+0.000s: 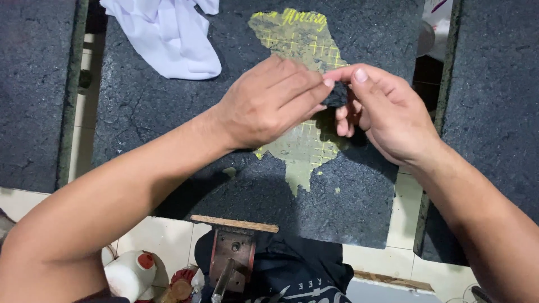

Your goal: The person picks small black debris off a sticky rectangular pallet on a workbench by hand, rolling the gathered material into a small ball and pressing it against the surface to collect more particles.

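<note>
A small dark scrap (336, 94), seemingly a bit of fabric or tape, is pinched between the two hands above the middle of the dark, rough-surfaced printing board (168, 123). The left hand (269, 104) is closed over it from the left, knuckles up, with its fingertips (325, 83) meeting those of the right hand (387, 115); the right thumb and forefinger are pressed together on the scrap, while the other right fingers are curled loosely beneath. What exactly is held cannot be told, since most of it is hidden behind the fingers.

Directly beneath the grip lies the worn yellow-green patch with a faint grid (306, 148), where the dark coating has come off the board; it extends away from the grip towards the far edge and back towards the body. Up and to the left of the grip, a crumpled white cloth (171, 39) is laid on the board. Well below the grip, at the near edge, a rusty metal clamp with a wooden strip (231, 252) is seen, a black printed garment (303, 275) beside it and a white plastic bottle with a red cap (130, 274) to the left.

The pinch would best be kept at the very fingertips, with the pull shared evenly so that the scrap is not torn or dropped onto the sticky-looking patch.
</note>
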